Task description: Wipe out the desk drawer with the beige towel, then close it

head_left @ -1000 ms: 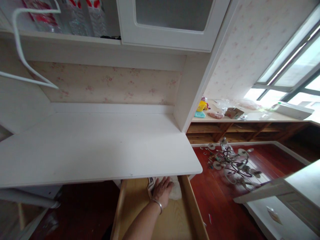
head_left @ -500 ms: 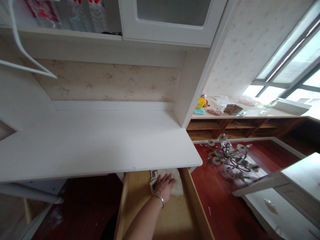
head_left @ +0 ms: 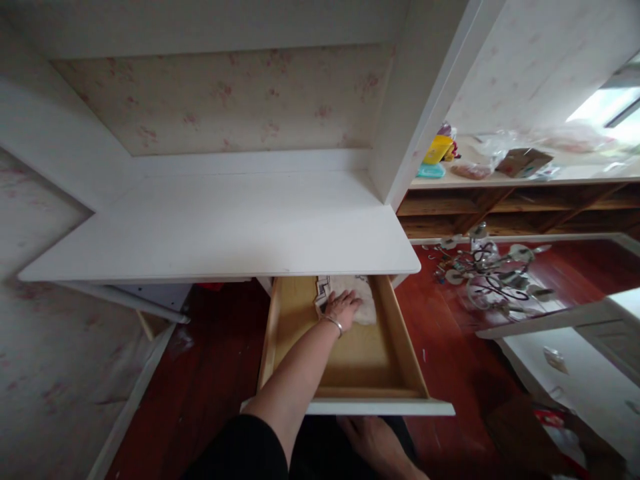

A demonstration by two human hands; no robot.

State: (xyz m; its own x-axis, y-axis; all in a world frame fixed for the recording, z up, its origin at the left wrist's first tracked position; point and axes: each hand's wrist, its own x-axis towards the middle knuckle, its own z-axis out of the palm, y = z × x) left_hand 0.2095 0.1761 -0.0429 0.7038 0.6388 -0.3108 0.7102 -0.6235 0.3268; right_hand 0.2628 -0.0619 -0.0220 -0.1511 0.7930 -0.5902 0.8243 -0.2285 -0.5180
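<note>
My left hand [head_left: 343,308], with a silver bangle [head_left: 334,325] at the wrist, reaches into an open wooden drawer [head_left: 350,363] under the white desk [head_left: 250,227]. Its fingers lie stretched over a folded cream cloth [head_left: 366,308] at the back of the drawer. A dark-and-white patterned edge [head_left: 323,291] shows at the cloth's left side. Below the white drawer front [head_left: 375,407], my right hand [head_left: 367,437] rests by my dark-clothed lap; its fingers are partly hidden and dim.
A dismantled chandelier [head_left: 500,273] lies on the red wood floor right of the desk. Behind it, a low shelf [head_left: 450,203] bears a yellow container [head_left: 437,149], a cardboard box [head_left: 523,162] and plastic bags. A white cabinet [head_left: 560,353] stands at the lower right.
The view has tilted down, bringing the drawer front and my right hand into sight. My left hand stays on the cloth, its fingers in nearly the same place.
</note>
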